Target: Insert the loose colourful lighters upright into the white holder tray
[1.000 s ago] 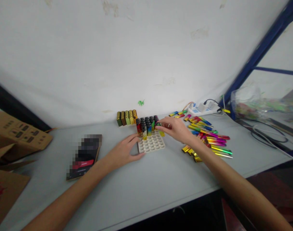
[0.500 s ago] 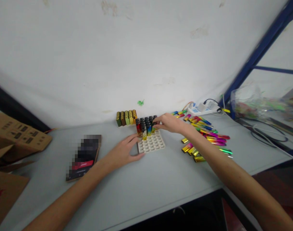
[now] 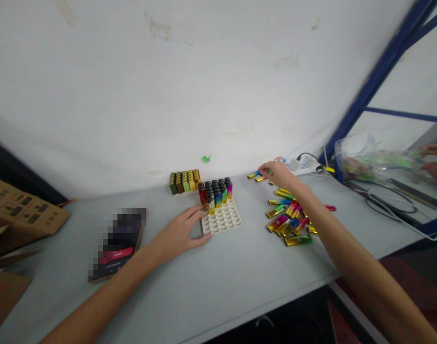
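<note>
A white tray [image 3: 222, 220] with rows of round-edged slots lies on the table. Several shiny coloured lighters [image 3: 218, 192] with black tops stand upright in its far rows. My left hand [image 3: 184, 229] is at the tray's left side, its fingers on the left edge and its thumb by the near corner. Off to the right, my right hand [image 3: 280, 174] is over a few lighters lying near the wall. Its fingertips close on a blue-and-yellow lighter [image 3: 253, 175]; the thumb is mostly hidden. A loose pile of metallic lighters [image 3: 288, 224] lies below my right forearm.
A block of green, brown and yellow lighters [image 3: 184, 182] stands behind the tray. A dark box [image 3: 123, 243], partly pixelated, lies left. Cardboard [image 3: 25, 205] is at the far left. A power strip [image 3: 304, 165] with cables sits by the wall. Another person's hand [image 3: 435, 167] shows beyond the blue frame.
My right hand has moved from the standing lighters to the loose ones near the wall. A purple lighter now shows upright at the right end of the far row. My left hand stays at the tray.
</note>
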`<state>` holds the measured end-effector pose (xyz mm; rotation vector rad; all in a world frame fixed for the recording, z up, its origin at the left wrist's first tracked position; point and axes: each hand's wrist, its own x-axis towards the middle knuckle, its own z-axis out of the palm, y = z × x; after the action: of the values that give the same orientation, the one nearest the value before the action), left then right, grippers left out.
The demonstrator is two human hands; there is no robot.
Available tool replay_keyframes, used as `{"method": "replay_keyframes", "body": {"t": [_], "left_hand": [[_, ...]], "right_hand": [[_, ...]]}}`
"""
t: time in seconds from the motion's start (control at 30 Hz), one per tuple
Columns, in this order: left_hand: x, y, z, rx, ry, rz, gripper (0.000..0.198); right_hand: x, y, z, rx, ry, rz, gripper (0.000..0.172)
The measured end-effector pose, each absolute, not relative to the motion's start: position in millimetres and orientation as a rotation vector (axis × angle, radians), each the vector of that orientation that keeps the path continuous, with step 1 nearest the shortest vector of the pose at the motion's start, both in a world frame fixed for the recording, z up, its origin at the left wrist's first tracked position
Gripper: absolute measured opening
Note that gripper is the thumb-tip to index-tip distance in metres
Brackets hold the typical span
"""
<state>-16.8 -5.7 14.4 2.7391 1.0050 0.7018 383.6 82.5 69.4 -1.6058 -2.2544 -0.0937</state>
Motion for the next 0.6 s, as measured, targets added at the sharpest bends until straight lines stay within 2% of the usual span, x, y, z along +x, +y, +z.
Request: {"method": "replay_keyframes", "body": {"t": [0.2, 0.47, 0.6], "left_hand": [[-17.4, -6.0, 14.8, 2.752, 1.006, 0.693, 0.037], [-18.3, -5.2, 12.5, 2.758, 0.982, 0.745, 0.034], [-18.6, -4.7, 10.9, 2.756, 0.973, 0.751, 0.035]], "right_hand": [[410.3, 110.6, 29.7, -1.671, -2.309, -0.166, 0.048], [419.3, 111.5, 18.6, -2.019, -2.233, -0.103, 0.064], [417.7, 97.1, 13.4, -1.910, -2.370, -0.033, 0.068]]}}
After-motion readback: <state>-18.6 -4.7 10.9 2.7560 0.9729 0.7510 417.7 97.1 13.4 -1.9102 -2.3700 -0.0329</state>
